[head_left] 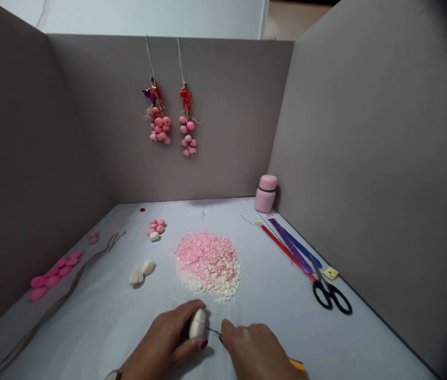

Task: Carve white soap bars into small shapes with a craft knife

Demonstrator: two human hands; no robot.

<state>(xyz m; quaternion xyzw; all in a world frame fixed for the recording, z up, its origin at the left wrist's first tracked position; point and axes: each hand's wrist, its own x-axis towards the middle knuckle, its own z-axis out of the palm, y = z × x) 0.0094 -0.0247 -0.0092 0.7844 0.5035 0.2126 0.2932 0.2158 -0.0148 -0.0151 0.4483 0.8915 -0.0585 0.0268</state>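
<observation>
At the near edge of a pale surface (100, 316), walled in by grey board, the left hand (164, 343) pinches a white oval (197, 323) between thumb and fingers and holds it down against the surface, seemingly to steady it. Just to its right, the right hand (257, 351) has its fingers pressed together around a thin needle (212, 331). The needle's tip meets the oval's side, and a yellow handle (297, 364) shows behind the hand. Beyond the hands, within easy reach, is a heap of pink and white flakes (207, 264). Left of it lie two white pieces (142, 272), and farther left long straw strands (68, 290) and a row of pink ovals (55, 274). Along the right wall, out of the way, lie black scissors (331, 294) and red, purple and blue strips (290, 245). Farther back are a small cluster of pink beads (156, 227) and a pink bottle (266, 193) in the right corner. On the far wall hang two bead strings (159, 124), perhaps kept in view as models.
</observation>
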